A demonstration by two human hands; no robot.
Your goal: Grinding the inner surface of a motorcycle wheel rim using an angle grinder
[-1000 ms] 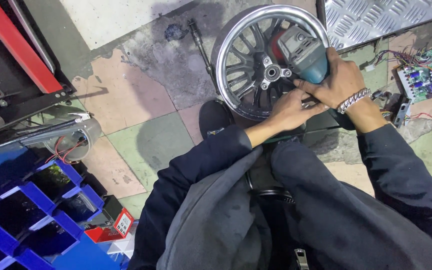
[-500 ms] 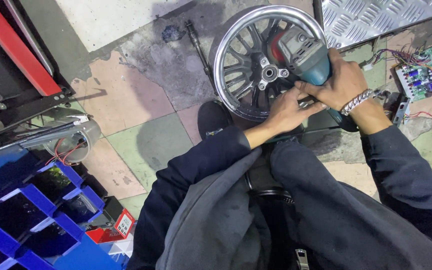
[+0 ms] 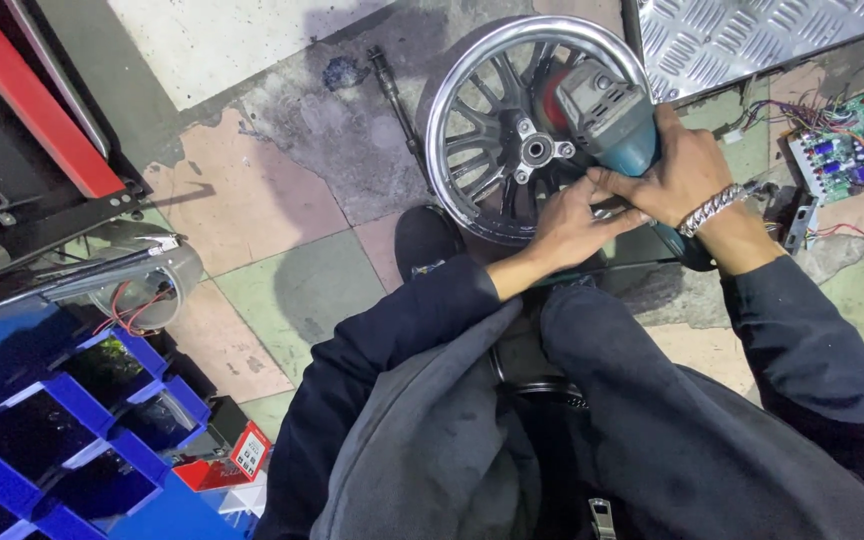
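- On the tiled floor [image 3: 282, 290], a spoked alloy wheel rim [image 3: 472, 110] is laid flat just ahead of the seated person's knees, with one black shoe [image 3: 422, 240] set against its near edge.
- Over the right half of the rim, a teal-bodied angle grinder [image 3: 612, 120] is held, its grey head lying close beside the hub [image 3: 537, 150]; the step in hand is judged to be grinding or polishing of the spokes near the hub.
- The grinder body is clamped from above by the right hand [image 3: 687, 170], a chain bracelet [image 3: 709, 208] being worn at that wrist.
- The lower part of the tool is closed on by the left hand [image 3: 572, 220], whose grip is wrapped tight beside the right one.
- A steady two-handed hold, with the tool kept from slipping between the spokes, is judged to be called for next.
- The disc itself is hidden beneath the grinder head, so contact with the metal cannot be told.
- The grinder's tail and cable are covered by the hands and sleeves.
- A green circuit board [image 3: 837, 140] with coloured wires is cut off at the right edge; blue storage bins [image 3: 72, 420] are cropped at lower left.
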